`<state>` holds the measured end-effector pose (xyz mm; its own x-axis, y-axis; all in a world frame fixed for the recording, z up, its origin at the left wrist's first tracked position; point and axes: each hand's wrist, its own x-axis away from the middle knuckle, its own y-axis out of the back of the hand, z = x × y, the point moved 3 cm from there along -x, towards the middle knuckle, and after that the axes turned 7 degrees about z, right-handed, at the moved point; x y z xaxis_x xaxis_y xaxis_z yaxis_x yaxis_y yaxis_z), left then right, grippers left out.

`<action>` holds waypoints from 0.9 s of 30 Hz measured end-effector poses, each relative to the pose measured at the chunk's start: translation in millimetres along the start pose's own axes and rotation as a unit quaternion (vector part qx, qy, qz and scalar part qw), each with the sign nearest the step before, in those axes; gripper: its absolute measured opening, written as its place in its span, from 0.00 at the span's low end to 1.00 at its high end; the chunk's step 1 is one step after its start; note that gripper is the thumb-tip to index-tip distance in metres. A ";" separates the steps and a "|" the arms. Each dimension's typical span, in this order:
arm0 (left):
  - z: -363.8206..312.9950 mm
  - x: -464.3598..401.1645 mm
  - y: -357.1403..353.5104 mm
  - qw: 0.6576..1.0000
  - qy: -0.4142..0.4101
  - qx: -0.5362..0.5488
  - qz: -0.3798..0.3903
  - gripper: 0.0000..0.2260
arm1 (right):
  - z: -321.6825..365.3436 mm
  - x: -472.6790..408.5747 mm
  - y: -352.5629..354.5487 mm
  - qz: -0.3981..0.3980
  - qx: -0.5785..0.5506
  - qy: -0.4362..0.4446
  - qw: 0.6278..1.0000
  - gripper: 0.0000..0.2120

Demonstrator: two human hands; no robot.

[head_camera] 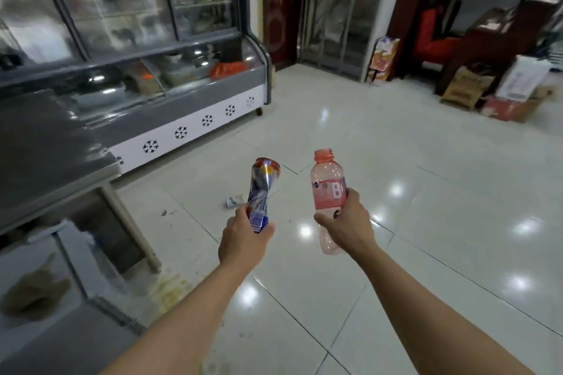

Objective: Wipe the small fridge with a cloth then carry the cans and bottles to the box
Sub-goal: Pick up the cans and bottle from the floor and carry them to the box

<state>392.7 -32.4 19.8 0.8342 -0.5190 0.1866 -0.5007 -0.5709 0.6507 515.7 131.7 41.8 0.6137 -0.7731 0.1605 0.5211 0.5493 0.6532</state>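
**Pink bottle and crushed can, both in hand over the open floor**

Pink and see-through, the capless plastic bottle (328, 201) stands nearly upright in the right hand (347, 227), whose fingers wrap its lower half. Just beside it, not touching, the left hand (243, 240) is clenched round the base of a crumpled blue and silver can (262, 192), pinched at the waist and tilted slightly.

By the look of things the carrying stage is under way: both items are lifted and held out over the white tiled floor (426, 222). Whether the wiping is finished cannot be told from here (a brownish cloth (33, 292) lies on a white unit at the lower left). No destination box is plainly identifiable; several cardboard boxes (466, 88) sit against the far right wall, any of which might be it.

Room ahead is generous. The glass display freezer (182, 94) runs along the left and a grey counter's (45, 155) corner juts nearest the left arm. One small scrap of litter (234, 201) lies on the tiles ahead.
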 end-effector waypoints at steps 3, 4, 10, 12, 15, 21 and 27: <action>-42.6 -27.2 -33.0 1.000 -0.018 -0.009 0.004 0.27 | -19.2 -37.9 41.2 -0.016 -0.018 -0.004 1.000 0.35; -57.4 -36.2 -43.7 1.000 -0.022 -0.010 0.004 0.27 | -25.4 -51.7 55.9 -0.020 -0.022 -0.003 1.000 0.36; -144.4 -93.2 -103.5 1.000 -0.023 0.000 0.007 0.27 | -63.7 -136.5 141.6 -0.026 -0.032 0.001 0.999 0.36; -171.7 -113.0 -122.3 1.000 -0.027 -0.001 0.005 0.26 | -74.8 -164.0 167.3 -0.036 -0.037 -0.001 0.999 0.36; -209.2 -145.2 -150.7 0.999 -0.038 -0.010 0.011 0.27 | -89.1 -203.6 198.4 -0.048 -0.047 0.003 0.998 0.36; -281.3 -230.9 -200.4 0.997 -0.070 0.008 0.028 0.24 | -110.2 -303.5 246.1 -0.075 -0.057 -0.005 0.996 0.35; -348.6 -362.4 -242.4 0.994 -0.093 0.021 0.046 0.22 | -113.6 -441.5 285.8 -0.097 -0.042 -0.022 0.994 0.34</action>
<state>292.4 515.9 51.0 0.7296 -0.6761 0.1025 -0.5852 -0.5398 0.6050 461.0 666.0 73.6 0.4714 -0.8791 0.0704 0.6760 0.4115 0.6113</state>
